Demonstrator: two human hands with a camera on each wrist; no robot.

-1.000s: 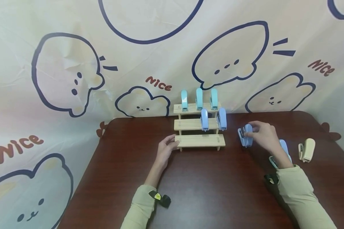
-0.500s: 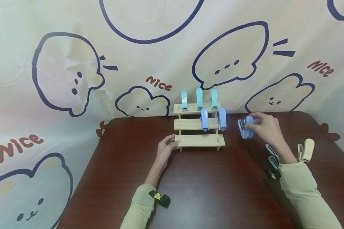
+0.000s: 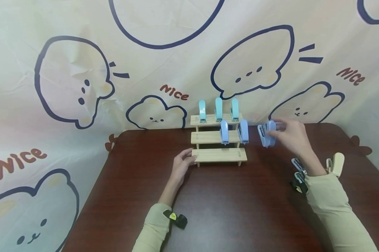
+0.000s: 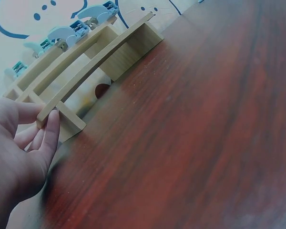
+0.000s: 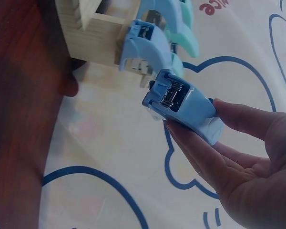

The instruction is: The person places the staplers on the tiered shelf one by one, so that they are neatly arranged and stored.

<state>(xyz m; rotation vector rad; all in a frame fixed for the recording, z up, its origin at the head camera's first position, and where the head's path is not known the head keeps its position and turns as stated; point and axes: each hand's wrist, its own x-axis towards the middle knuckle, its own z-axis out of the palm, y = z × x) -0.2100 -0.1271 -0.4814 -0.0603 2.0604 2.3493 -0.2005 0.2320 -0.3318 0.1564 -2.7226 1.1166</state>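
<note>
A light wooden three-step rack (image 3: 221, 155) stands at the back of the table. My left hand (image 3: 180, 163) pinches the left end of its lowest step, thumb on top in the head view. My right hand (image 3: 291, 136) holds a blue stapler (image 3: 267, 134) up to the right of the rack; in the right wrist view thumb and fingers grip the stapler (image 5: 190, 107) by one end. On the middle step sit two blue staplers, one near centre (image 3: 224, 132) and one at the right end (image 3: 243, 131). Three teal staplers (image 3: 219, 110) line the top step.
Right of the table, a cream stapler (image 3: 337, 163) stands just behind the right sleeve. Beside the right wrist lie more staplers (image 3: 298, 163), partly covered by the arm. A cartoon-printed cloth (image 3: 158, 70) hangs directly behind the rack and table edge.
My right hand has lifted the blue stapler up and back, then slightly left toward the rack. The left hand stays at the lowest step.
</note>
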